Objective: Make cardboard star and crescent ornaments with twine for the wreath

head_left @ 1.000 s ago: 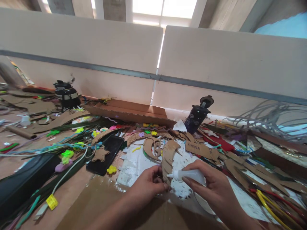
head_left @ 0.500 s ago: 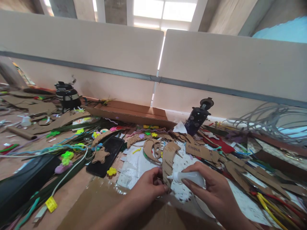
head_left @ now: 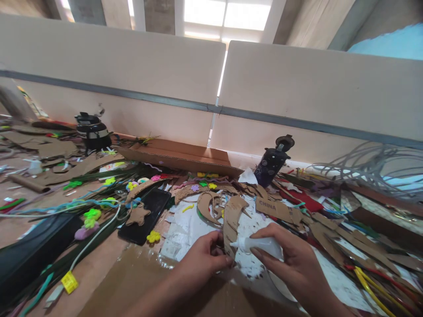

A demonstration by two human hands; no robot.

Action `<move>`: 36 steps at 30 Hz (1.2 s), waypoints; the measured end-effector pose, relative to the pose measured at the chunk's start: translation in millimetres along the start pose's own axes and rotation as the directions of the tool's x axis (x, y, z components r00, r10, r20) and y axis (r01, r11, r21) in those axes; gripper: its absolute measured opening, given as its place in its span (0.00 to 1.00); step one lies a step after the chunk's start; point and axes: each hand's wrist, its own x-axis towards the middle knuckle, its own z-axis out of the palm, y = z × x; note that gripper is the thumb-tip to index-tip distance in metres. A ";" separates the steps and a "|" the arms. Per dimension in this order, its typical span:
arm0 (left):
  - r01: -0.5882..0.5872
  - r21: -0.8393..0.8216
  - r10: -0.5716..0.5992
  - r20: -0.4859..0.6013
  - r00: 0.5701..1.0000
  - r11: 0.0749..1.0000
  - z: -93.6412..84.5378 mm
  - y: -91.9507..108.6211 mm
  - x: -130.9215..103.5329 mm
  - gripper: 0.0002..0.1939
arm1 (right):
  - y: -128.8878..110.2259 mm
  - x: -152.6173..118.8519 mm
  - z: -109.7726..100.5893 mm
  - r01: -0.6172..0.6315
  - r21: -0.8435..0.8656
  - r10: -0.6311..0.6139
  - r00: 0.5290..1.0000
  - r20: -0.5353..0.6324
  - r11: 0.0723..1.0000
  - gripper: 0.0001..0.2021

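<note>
My left hand (head_left: 206, 255) pinches the lower end of a curved cardboard crescent (head_left: 231, 220), which stands up from its fingers. In my right hand (head_left: 291, 259) is a white squeeze glue bottle (head_left: 262, 245), tipped on its side. Its nozzle points left and meets the face of the crescent, or sits just in front of it; I cannot tell which. Behind the crescent, a smaller cardboard moon shape (head_left: 207, 207) lies on glue-marked white paper (head_left: 185, 233). A brown cardboard sheet (head_left: 125, 281) lies under my left forearm.
To the left are a black phone (head_left: 153, 207) with a cardboard star (head_left: 139, 215) on it, a yellow flower (head_left: 153, 237) and a white cable (head_left: 94, 246). A dark bottle (head_left: 269, 165) with its lid up stands behind. Cardboard scraps (head_left: 277, 209) and pipe cleaners (head_left: 376, 290) crowd the right.
</note>
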 end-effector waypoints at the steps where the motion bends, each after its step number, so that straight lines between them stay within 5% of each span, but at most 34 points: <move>1: -0.005 0.005 0.005 0.005 1.000 1.000 -0.2 0.0 0.1 0.23 | -0.2 0.4 -0.1 0.002 -0.006 -0.002 1.000 0.000 1.000 0.04; 25: -0.007 -0.018 0.008 0.024 1.000 1.000 -3.6 -5.7 0.7 0.18 | -5.3 2.4 -5.2 0.017 0.004 -0.018 0.997 0.076 1.000 0.07; 36: 0.014 -0.011 -0.014 0.007 1.000 1.000 -0.9 -2.4 0.6 0.20 | -2.0 1.3 -4.1 0.029 -0.001 -0.029 1.000 0.010 1.000 0.03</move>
